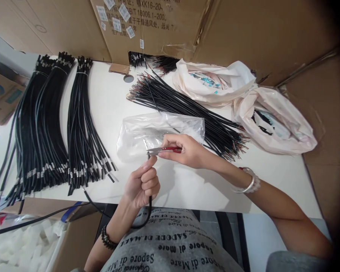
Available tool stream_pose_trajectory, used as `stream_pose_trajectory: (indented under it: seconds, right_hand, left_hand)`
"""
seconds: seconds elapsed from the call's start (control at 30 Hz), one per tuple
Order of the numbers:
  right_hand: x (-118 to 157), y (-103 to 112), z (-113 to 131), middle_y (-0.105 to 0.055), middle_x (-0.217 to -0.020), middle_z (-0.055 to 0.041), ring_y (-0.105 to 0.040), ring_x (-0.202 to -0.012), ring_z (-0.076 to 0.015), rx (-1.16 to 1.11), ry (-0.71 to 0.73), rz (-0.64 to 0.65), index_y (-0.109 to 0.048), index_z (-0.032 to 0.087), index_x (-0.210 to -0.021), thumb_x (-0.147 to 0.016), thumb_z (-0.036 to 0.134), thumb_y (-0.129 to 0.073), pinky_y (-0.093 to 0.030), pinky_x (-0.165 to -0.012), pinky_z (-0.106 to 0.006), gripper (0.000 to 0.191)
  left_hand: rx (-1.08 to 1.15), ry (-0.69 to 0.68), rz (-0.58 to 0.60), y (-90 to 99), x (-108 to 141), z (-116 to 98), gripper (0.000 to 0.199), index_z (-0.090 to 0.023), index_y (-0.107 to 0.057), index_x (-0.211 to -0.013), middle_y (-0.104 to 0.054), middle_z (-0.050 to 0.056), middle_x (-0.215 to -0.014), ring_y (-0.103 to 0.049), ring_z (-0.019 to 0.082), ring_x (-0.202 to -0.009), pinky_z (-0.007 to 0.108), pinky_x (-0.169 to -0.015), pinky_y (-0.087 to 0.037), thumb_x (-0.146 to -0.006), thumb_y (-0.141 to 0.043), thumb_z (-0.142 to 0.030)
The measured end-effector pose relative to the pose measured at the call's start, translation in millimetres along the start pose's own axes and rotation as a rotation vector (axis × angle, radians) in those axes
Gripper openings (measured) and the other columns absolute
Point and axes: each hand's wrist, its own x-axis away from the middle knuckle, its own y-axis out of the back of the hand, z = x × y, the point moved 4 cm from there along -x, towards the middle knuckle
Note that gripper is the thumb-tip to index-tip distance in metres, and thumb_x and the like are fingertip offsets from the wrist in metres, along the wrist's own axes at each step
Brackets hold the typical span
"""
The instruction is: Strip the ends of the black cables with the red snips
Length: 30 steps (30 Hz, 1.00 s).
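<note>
My left hand (pixel 147 181) is closed in a fist around a black cable (pixel 150 209), its end pointing up past my thumb. Silvery white material shows at the tip of that cable. Pinched in my right hand (pixel 184 149) is a pair of red-handled scissors (pixel 172 149), whose metal blades meet the cable just above my left thumb. Whether the blades are fully closed is too small to tell. Right behind both hands lies a clear plastic bag (pixel 130 132). The cable loops down below my left fist, in front of my shirt.
Bundles of black cables (pixel 42 128) with metal-banded ends lie at the left. A loose pile of cables (pixel 184 113) with bare wire ends lies behind the bag. Two white bags (pixel 297 113) of small parts stand at the right. Cardboard boxes (pixel 158 30) wall the back.
</note>
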Motion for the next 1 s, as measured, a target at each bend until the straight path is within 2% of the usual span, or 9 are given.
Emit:
stream_pose_trajectory:
  seconds: [0.1, 0.27, 0.4, 0.57, 0.73, 1.0]
  right_hand:
    - [-9, 3, -14, -0.043, -0.056, 0.0077, -0.034, -0.054, -0.0084, -0.061, -0.030, 0.058, -0.052, 0.019, -0.075, -0.081, 0.042, -0.066, -0.024, -0.053, -0.024, 0.028]
    - [-19, 7, -21, -0.037, -0.051, 0.0106, -0.028, -0.051, -0.0067, -0.171, -0.055, 0.087, -0.050, 0.018, -0.072, -0.078, 0.047, -0.072, -0.019, -0.050, -0.023, 0.037]
    - [-24, 9, -20, -0.039, -0.051, 0.0105, -0.029, -0.050, -0.0057, -0.231, -0.056, 0.093, -0.050, 0.017, -0.072, -0.076, 0.049, -0.074, -0.019, -0.049, -0.022, 0.040]
    - [-29, 11, -20, -0.035, -0.049, 0.0122, -0.024, -0.047, -0.0046, -0.299, -0.070, 0.141, -0.049, 0.018, -0.072, -0.076, 0.047, -0.075, -0.015, -0.046, -0.022, 0.040]
    - [-30, 14, -19, -0.033, -0.048, 0.0128, -0.023, -0.046, -0.0044, -0.263, -0.069, 0.157, -0.048, 0.018, -0.073, -0.079, 0.047, -0.073, -0.014, -0.045, -0.022, 0.038]
    - [-31, 15, -20, -0.032, -0.047, 0.0126, -0.023, -0.046, -0.0050, -0.245, -0.079, 0.181, -0.047, 0.019, -0.071, -0.078, 0.048, -0.074, -0.014, -0.045, -0.023, 0.040]
  left_hand:
    - [0.008, 0.026, -0.108, 2.7, -6, -4, 0.027, -0.020, -0.037, -0.070, -0.011, -0.012, -0.050, 0.007, 0.005, -0.042, 0.014, -0.031, 0.007, -0.094, -0.043, -0.007]
    - [0.014, 0.032, -0.159, -0.2, -15, -11, 0.030, -0.020, -0.035, -0.072, -0.010, -0.012, -0.051, 0.008, 0.006, -0.044, 0.015, -0.033, 0.007, -0.098, -0.029, -0.009]
    - [-0.008, 0.031, -0.179, -0.7, -18, -16, 0.029, -0.021, -0.034, -0.072, -0.010, -0.012, -0.051, 0.009, 0.006, -0.044, 0.016, -0.033, 0.007, -0.100, -0.029, -0.011]
    - [0.025, 0.043, -0.128, -3.4, -20, -19, 0.030, -0.020, -0.034, -0.073, -0.011, -0.012, -0.051, 0.008, 0.005, -0.043, 0.015, -0.032, 0.007, -0.100, -0.027, -0.012]
    - [0.063, 0.060, -0.113, -5.0, -19, -21, 0.031, -0.020, -0.035, -0.073, -0.011, -0.012, -0.051, 0.008, 0.005, -0.042, 0.014, -0.032, 0.007, -0.101, -0.025, -0.012]
    - [0.000, 0.060, -0.160, -2.1, -20, -21, 0.029, -0.021, -0.032, -0.073, -0.009, -0.012, -0.051, 0.011, 0.006, -0.044, 0.015, -0.031, 0.007, -0.100, -0.029, -0.012]
